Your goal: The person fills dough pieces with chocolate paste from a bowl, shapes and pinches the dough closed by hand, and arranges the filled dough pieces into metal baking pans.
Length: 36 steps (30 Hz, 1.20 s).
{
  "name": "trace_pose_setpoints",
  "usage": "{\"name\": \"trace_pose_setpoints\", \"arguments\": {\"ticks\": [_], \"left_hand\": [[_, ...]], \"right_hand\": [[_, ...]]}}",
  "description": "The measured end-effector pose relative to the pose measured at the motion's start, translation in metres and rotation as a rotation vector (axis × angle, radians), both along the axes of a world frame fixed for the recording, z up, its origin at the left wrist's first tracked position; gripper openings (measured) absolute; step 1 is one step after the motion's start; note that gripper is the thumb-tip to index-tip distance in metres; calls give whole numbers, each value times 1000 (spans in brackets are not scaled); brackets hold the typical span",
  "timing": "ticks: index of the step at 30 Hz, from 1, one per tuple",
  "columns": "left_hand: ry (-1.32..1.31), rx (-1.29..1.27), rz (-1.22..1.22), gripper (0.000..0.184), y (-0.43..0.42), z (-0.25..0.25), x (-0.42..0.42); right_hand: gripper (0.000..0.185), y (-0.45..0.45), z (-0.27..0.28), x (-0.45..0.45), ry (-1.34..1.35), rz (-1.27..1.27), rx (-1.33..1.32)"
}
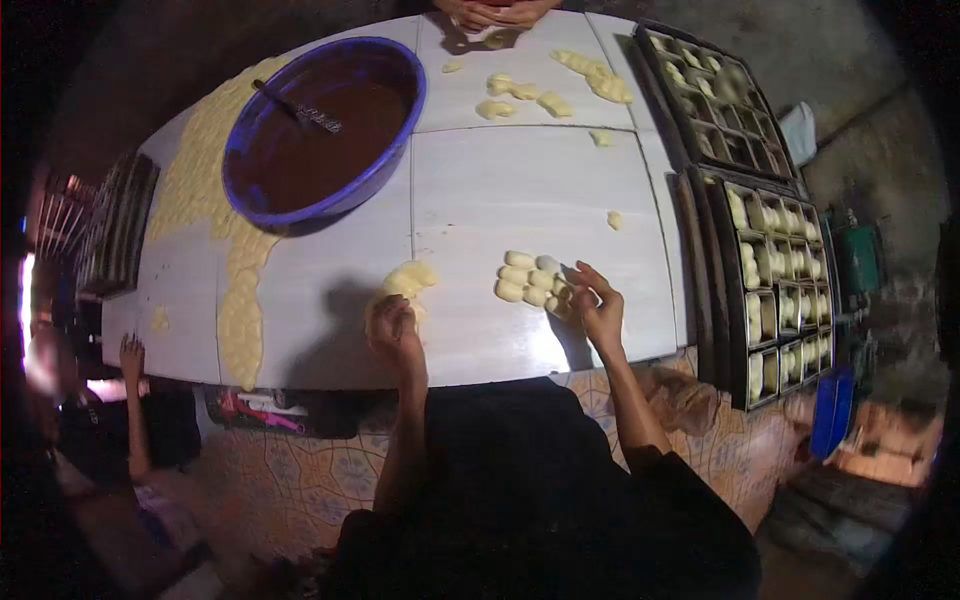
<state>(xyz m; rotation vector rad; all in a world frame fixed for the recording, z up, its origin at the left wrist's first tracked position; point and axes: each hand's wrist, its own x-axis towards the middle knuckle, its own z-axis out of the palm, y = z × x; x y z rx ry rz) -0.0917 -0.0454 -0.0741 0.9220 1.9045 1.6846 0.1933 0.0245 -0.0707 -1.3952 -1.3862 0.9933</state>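
Centrally, a cluster of pale dough rolls (527, 278) is placed between the hands, its right end beside the right hand (598, 305), whose fingers are parted. The left hand (395, 328) is curled near a dough lump (414, 274); whether any dough is gripped cannot be told. The white tiled table (515, 190) is occupied at left by a blue basin (374, 186) of brown mixture and spread dough (200, 160), and flanked at right by divided trays (738, 335). Patterned floor tiles (290, 475) are seen below.
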Motion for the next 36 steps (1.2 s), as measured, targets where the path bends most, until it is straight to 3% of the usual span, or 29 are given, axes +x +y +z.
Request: {"name": "trace_pose_setpoints", "arguments": {"ticks": [2,4,5,6,8,10,13,16,18,19,20,21,22,23,24,26,27,29,30,32,33,34,36], "left_hand": [[-77,-24,93,21,-3,-24,-20],[366,35,-30,34,-2,-40,-34],[437,-43,-109,48,2,-14,-24],[384,-75,-283,67,7,-5,-20],[758,-193,-384,81,14,-29,-18],[896,-436,-365,87,16,-33,-13],[902,-439,-288,83,16,-31,-14],[857,-475,-235,76,19,-26,-13],[661,-476,-286,68,26,-28,-18],[582,-414,-300,52,26,-15,-17],[583,-402,-307,52,30,5,-10],[274,-193,-368,46,31,25,3],[-37,9,-426,40,31,43,17],[-177,108,-496,38,33,58,29],[-195,122,-548,37,42,52,39],[-189,64,-591,35,48,89,56],[-157,188,-555,32,53,81,62],[-310,146,-390,26,51,80,74],[-391,155,-305,23,50,76,77],[-196,92,-298,16,51,78,65],[-220,-11,-312,11,50,80,65],[-226,-19,-290,11,50,77,62],[-1479,142,-513,4,53,70,51]], "right_hand": [[31,14,16,-29,-68,153,7],[40,25,45,-75,-211,493,-15],[43,32,34,-101,-111,612,-8],[48,45,19,-128,-153,728,217],[66,60,-2,-176,-253,860,487],[68,65,-14,-198,-344,1038,368],[62,66,-22,-192,-329,1098,280],[48,52,16,-143,-207,1209,100],[51,46,34,-101,-21,1102,-248],[56,47,45,-80,75,1048,-169],[62,48,57,-67,174,982,-86],[68,45,72,-60,348,877,-208],[58,41,84,-60,310,768,-125],[52,34,89,-66,361,660,-93],[45,29,91,-75,410,551,-54],[34,23,83,-91,217,288,217],[33,20,86,-96,215,269,199],[29,21,85,-100,172,285,178],[26,24,81,-99,195,366,18],[32,39,83,-113,290,354,137],[46,37,90,-104,161,299,149],[46,36,88,-110,159,320,136],[56,33,83,-127,229,551,289]]}}
